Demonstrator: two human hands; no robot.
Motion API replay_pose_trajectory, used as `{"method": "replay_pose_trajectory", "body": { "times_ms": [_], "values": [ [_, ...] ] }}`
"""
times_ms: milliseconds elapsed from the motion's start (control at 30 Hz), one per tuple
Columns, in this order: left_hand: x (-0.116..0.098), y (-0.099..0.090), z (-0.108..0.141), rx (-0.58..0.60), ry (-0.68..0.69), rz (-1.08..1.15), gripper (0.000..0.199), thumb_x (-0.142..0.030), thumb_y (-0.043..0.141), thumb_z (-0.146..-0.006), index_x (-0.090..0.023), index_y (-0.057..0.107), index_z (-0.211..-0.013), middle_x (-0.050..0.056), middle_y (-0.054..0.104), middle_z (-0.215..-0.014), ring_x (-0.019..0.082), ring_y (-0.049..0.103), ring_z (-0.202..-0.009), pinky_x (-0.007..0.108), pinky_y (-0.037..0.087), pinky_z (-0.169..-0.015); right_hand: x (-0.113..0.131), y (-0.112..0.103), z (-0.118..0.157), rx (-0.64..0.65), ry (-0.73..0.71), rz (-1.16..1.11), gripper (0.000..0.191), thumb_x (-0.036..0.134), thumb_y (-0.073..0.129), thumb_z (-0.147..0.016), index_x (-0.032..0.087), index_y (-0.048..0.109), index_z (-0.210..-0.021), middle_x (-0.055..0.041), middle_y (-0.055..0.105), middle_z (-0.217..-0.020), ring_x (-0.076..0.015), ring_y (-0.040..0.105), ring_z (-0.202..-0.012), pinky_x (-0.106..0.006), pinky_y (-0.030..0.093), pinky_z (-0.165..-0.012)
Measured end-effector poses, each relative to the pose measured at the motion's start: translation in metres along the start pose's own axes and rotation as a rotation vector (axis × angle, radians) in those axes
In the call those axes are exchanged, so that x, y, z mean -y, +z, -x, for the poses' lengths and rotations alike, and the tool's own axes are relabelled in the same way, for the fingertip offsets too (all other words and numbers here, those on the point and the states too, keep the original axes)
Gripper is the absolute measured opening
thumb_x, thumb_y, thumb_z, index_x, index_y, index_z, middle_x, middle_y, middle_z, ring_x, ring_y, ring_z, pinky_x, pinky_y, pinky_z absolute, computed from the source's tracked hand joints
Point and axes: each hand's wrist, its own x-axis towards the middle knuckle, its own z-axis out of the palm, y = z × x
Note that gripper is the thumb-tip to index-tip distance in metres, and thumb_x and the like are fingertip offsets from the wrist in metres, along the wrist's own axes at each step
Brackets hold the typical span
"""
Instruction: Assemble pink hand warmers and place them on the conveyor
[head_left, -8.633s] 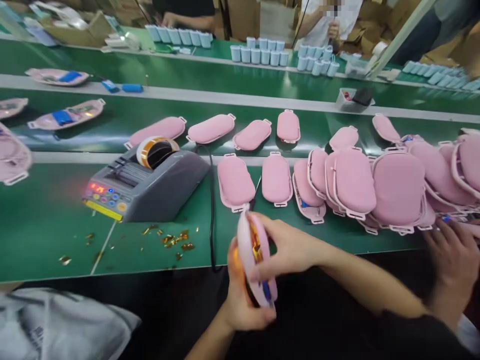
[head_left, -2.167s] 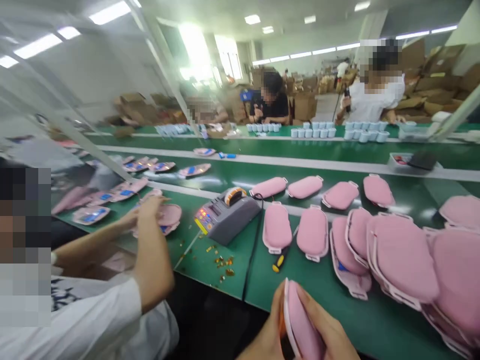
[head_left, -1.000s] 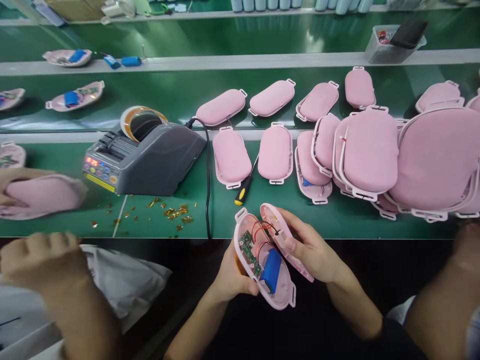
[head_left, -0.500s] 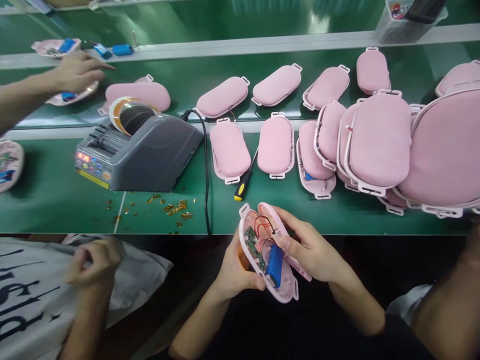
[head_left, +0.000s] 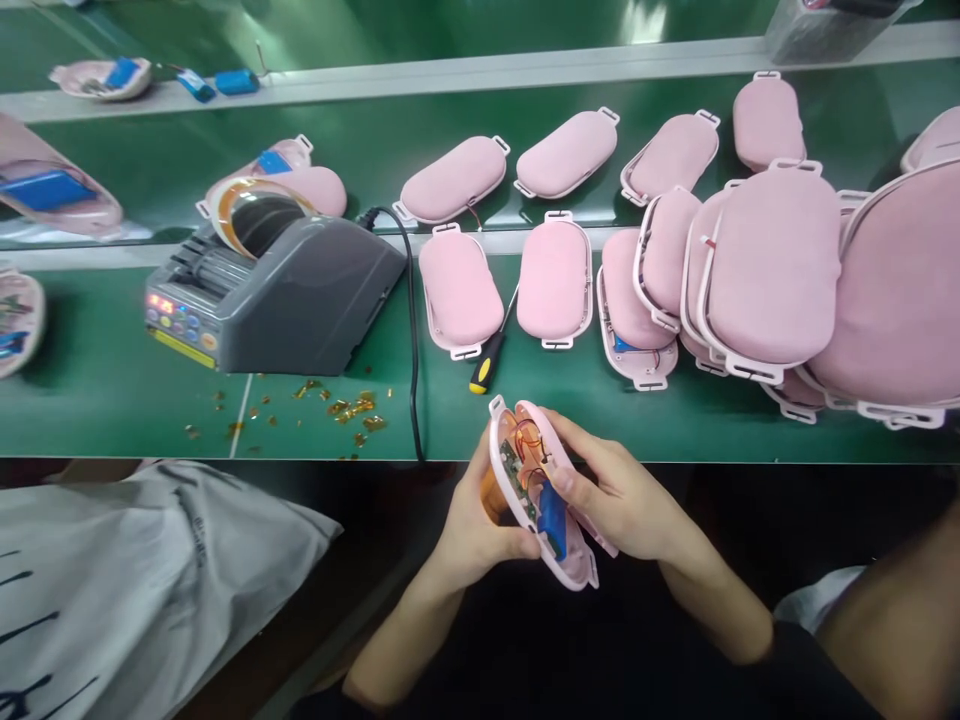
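Four pink cases (head_left: pixel 568 153) lie in a far row; two nearer cases (head_left: pixel 555 280) sit on this side of them, with an overlapping pile of cases (head_left: pixel 772 260) to the right. A black-and-yellow screwdriver (head_left: pixel 487 365) lies with its shaft between the two nearer ones. At left stands a grey tape machine (head_left: pixel 300 310) with an orange-edged roll (head_left: pixel 232 225). A black cable (head_left: pixel 412 360) runs to the near edge of the green bench (head_left: pixel 97 400), and gold scraps (head_left: pixel 356 405) are scattered left of it.

An opened pink case (head_left: pixel 581 572) is held up at that near edge. The left hand (head_left: pixel 476 525) grips the half containing a circuit board (head_left: pixel 517 480) and a blue cylinder (head_left: pixel 553 520); the right hand (head_left: pixel 630 500) clasps the other half, tilted apart, with thin wires (head_left: pixel 529 440) showing between.

Pale strips (head_left: pixel 465 72) cross the scene from left to right. A light-grey garment (head_left: pixel 210 560) fills the near left, another person's forearm (head_left: pixel 900 600) the near right.

The left fingers are largely hidden behind their half. A case behind the tape machine (head_left: pixel 319 190) is partly blocked; the far-right bin (head_left: pixel 814 38) and the pile are cut off.
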Motion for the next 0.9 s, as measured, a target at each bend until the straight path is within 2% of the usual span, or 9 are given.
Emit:
{"method": "replay_pose_trajectory", "body": {
  "times_ms": [133, 200, 267, 400, 500, 633, 733, 900],
  "values": [
    [-0.001, 0.000, -0.001, -0.009, -0.008, -0.013, 0.123, -0.040, 0.108, -0.056, -0.027, 0.043, -0.159, 0.010, 0.078, -0.120, 0.022, 0.078, -0.100, 0.024, 0.065, -0.085, 0.000, 0.003, -0.001, -0.003, 0.011, 0.044, 0.066, 0.062, 0.054, -0.107, 0.034, 0.040, -0.165, -0.0018, 0.058, -0.160, -0.0284, 0.064, -0.138, -0.047, 0.051, -0.120],
    [-0.001, 0.001, 0.000, -0.016, -0.016, -0.018, 0.123, -0.041, 0.107, -0.058, -0.028, 0.041, -0.161, 0.009, 0.078, -0.120, 0.022, 0.077, -0.098, 0.025, 0.065, -0.082, 0.001, 0.004, -0.001, -0.009, 0.019, 0.079, 0.067, 0.062, 0.052, -0.107, 0.033, 0.039, -0.166, -0.0027, 0.057, -0.161, -0.0297, 0.064, -0.138, -0.048, 0.053, -0.118],
    [-0.001, 0.001, 0.001, -0.021, -0.017, -0.027, 0.123, -0.042, 0.106, -0.060, -0.027, 0.039, -0.162, 0.010, 0.077, -0.120, 0.024, 0.078, -0.099, 0.026, 0.065, -0.081, 0.003, 0.004, -0.002, 0.002, 0.031, 0.107, 0.067, 0.062, 0.050, -0.108, 0.034, 0.037, -0.167, -0.0031, 0.063, -0.155, -0.0299, 0.068, -0.132, -0.047, 0.056, -0.111],
    [0.000, 0.000, 0.003, -0.036, 0.008, -0.049, 0.121, -0.045, 0.106, -0.058, -0.023, 0.043, -0.159, 0.013, 0.078, -0.119, 0.028, 0.078, -0.101, 0.032, 0.067, -0.085, 0.009, 0.003, -0.002, 0.037, 0.020, 0.137, 0.065, 0.061, 0.044, -0.110, 0.035, 0.033, -0.169, -0.0028, 0.069, -0.147, -0.0289, 0.073, -0.122, -0.045, 0.059, -0.104],
    [0.003, -0.003, 0.003, -0.057, 0.018, -0.097, 0.120, -0.050, 0.105, -0.058, -0.023, 0.045, -0.159, 0.012, 0.079, -0.120, 0.033, 0.079, -0.105, 0.037, 0.067, -0.088, 0.012, 0.003, -0.002, 0.044, 0.008, 0.160, 0.066, 0.062, 0.043, -0.110, 0.036, 0.032, -0.169, -0.0019, 0.065, -0.152, -0.0297, 0.070, -0.129, -0.046, 0.058, -0.108],
    [0.010, -0.010, 0.003, -0.050, 0.026, -0.185, 0.134, -0.065, 0.103, -0.043, -0.032, 0.043, -0.158, 0.000, 0.080, -0.114, 0.042, 0.076, -0.112, 0.044, 0.066, -0.082, 0.012, 0.006, -0.001, 0.024, -0.012, 0.215, 0.068, 0.066, 0.045, -0.108, 0.035, 0.034, -0.168, -0.0030, 0.059, -0.159, -0.0328, 0.064, -0.139, -0.050, 0.054, -0.114],
    [0.014, -0.014, 0.003, -0.067, 0.008, -0.247, 0.139, -0.071, 0.101, -0.036, -0.033, 0.043, -0.157, 0.000, 0.081, -0.115, 0.049, 0.070, -0.121, 0.052, 0.064, -0.081, 0.012, 0.009, 0.000, 0.013, -0.022, 0.265, 0.071, 0.068, 0.043, -0.107, 0.032, 0.037, -0.168, -0.0063, 0.063, -0.154, -0.0337, 0.067, -0.134, -0.050, 0.057, -0.109],
    [0.014, -0.014, 0.005, -0.046, -0.022, -0.296, 0.129, -0.078, 0.095, -0.038, -0.027, 0.056, -0.149, -0.002, 0.078, -0.127, 0.047, 0.063, -0.132, 0.047, 0.063, -0.088, 0.009, 0.010, 0.001, -0.005, -0.056, 0.285, 0.073, 0.070, 0.040, -0.107, 0.030, 0.037, -0.168, -0.0087, 0.069, -0.145, -0.0312, 0.072, -0.122, -0.047, 0.059, -0.102]
  ]
}}
